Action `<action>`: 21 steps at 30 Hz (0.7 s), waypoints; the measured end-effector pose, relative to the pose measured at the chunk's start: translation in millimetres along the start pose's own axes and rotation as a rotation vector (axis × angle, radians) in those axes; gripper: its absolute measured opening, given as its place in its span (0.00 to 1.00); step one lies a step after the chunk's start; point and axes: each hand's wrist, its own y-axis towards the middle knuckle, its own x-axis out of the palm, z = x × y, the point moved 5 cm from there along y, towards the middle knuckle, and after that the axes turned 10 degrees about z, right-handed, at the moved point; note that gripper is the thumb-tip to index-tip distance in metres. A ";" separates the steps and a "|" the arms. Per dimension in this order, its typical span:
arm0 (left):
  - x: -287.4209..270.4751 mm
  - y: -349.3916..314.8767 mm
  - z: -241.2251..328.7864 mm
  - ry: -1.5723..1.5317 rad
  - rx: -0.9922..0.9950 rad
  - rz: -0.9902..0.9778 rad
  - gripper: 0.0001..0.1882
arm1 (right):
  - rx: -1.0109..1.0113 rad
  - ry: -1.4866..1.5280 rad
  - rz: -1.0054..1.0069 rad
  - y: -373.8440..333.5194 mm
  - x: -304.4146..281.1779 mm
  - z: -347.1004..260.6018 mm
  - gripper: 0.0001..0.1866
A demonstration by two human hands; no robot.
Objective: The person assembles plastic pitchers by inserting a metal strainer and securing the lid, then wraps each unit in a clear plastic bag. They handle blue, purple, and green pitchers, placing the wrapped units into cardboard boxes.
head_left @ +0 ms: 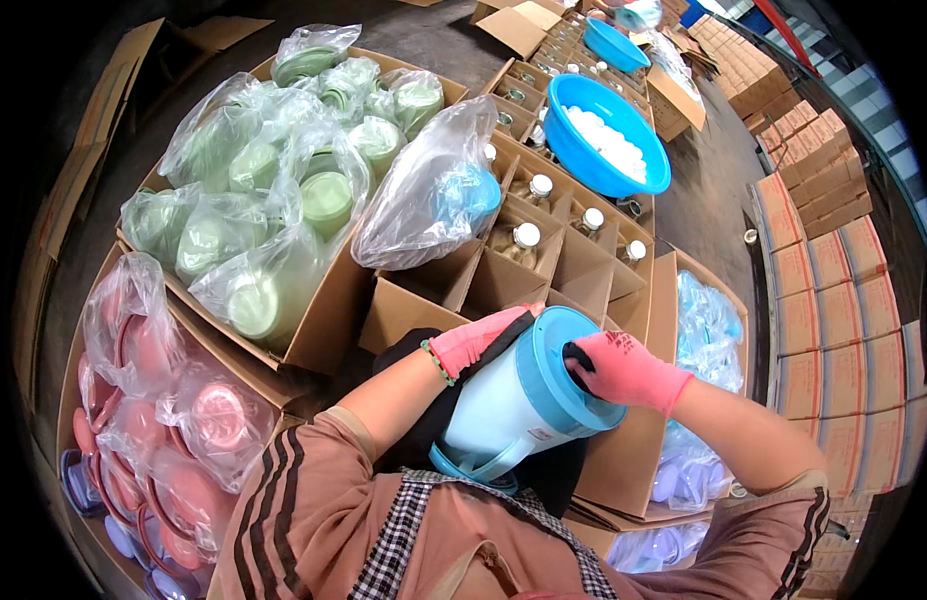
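Observation:
A pale blue plastic jug (488, 408) lies tilted across my lap, its darker blue lid (545, 362) turned up to the right and its handle (498, 462) toward my body. My left hand (483, 340), in a pink glove with a dark palm, wraps the jug's far side just below the lid. On top of the lid, my right hand (623, 370), gloved the same way, has its fingers curled at the lid's middle; the fingertips are partly hidden. Just beyond the jug stands a divided carton (503, 283) with several white-capped glass bottles (524, 240).
To my left are a carton of bagged green jugs (328, 200) and one of bagged pink jugs (168, 340). A bagged blue jug (468, 192) lies on the dividers. Beyond is a blue basin (568, 150) of white caps. Bagged blue items (705, 325) and stacked cartons (828, 370) are at right.

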 end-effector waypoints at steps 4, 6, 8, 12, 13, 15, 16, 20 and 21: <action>-2.7 0.4 7.8 -0.076 -0.037 0.032 0.27 | 0.280 0.173 -0.042 12.8 -1.3 -2.4 0.13; -10.2 8.1 0.9 -0.317 -0.134 0.069 0.24 | 0.278 0.164 0.129 13.4 0.4 1.7 0.14; -33.2 5.4 34.6 0.581 0.335 0.435 0.23 | 0.353 0.145 0.325 7.8 3.5 4.7 0.15; -29.5 -3.7 97.9 1.817 0.827 0.800 0.26 | 0.421 0.345 0.506 -13.9 6.0 12.6 0.13; -38.2 1.2 104.7 2.043 0.874 0.675 0.27 | 0.426 0.386 0.518 -17.9 2.9 11.0 0.13; -67.8 4.1 123.2 2.356 0.540 0.474 0.22 | 0.429 0.536 0.542 -26.7 -1.6 10.0 0.11; -92.4 -1.3 138.1 2.456 0.274 0.581 0.18 | 0.376 0.558 0.556 -30.6 -2.3 8.9 0.10; -125.7 -38.9 198.5 2.342 0.296 1.093 0.10 | 0.343 0.650 0.583 -46.5 4.6 19.7 0.10; -120.1 -46.5 205.2 2.233 0.374 1.199 0.11 | 0.341 0.658 0.583 -47.4 4.3 19.6 0.11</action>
